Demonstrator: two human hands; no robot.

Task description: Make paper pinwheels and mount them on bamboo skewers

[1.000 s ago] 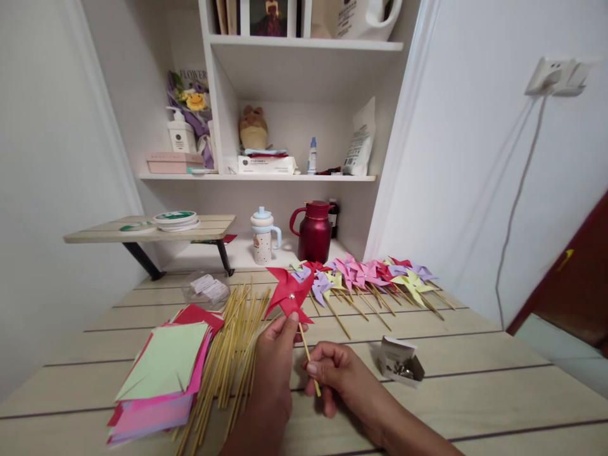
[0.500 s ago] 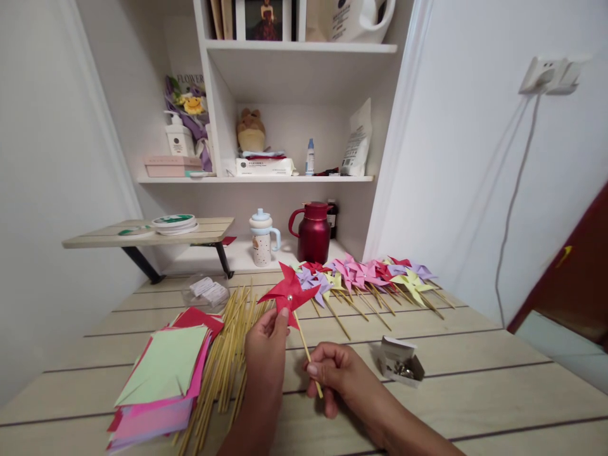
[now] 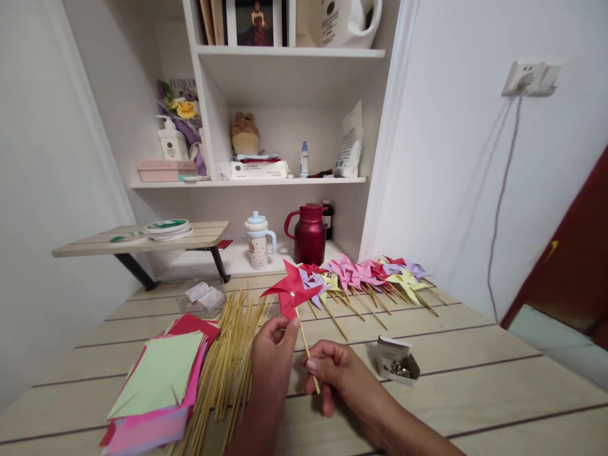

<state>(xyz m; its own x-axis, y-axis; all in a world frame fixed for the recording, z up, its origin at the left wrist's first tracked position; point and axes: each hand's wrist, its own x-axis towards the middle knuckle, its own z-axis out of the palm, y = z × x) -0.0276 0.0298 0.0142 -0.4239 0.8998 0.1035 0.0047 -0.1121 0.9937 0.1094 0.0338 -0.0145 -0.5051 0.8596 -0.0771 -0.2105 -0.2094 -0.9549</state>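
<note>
A red paper pinwheel [image 3: 287, 290] with a silvery centre stands tilted on a thin yellow stick, in front of the middle of the table. My right hand [image 3: 332, 373] is closed around the lower stick, pinching it between thumb and fingers. Just below the blades, my left hand [image 3: 273, 354] has its fingers curled and its thumb tip against the upper stick; part of its grip is hidden. To its left lie a bundle of loose sticks [image 3: 221, 364] and a stack of coloured paper sheets [image 3: 159, 367]. A small open box [image 3: 398, 362] with shiny metal pieces sits right of my right hand.
Several finished pinwheels [image 3: 361, 273] lie along the table's back right. Behind them stand a red thermos jug [image 3: 310, 235] and a light cup [image 3: 259, 247]. A clear container [image 3: 202, 296] and a raised small shelf [image 3: 209, 235] are at the back left.
My left thumb has slid from the lower red blade down to the stick. The pinwheel's blades have turned slightly. My right hand keeps its hold, and the camera view has shifted a little.
</note>
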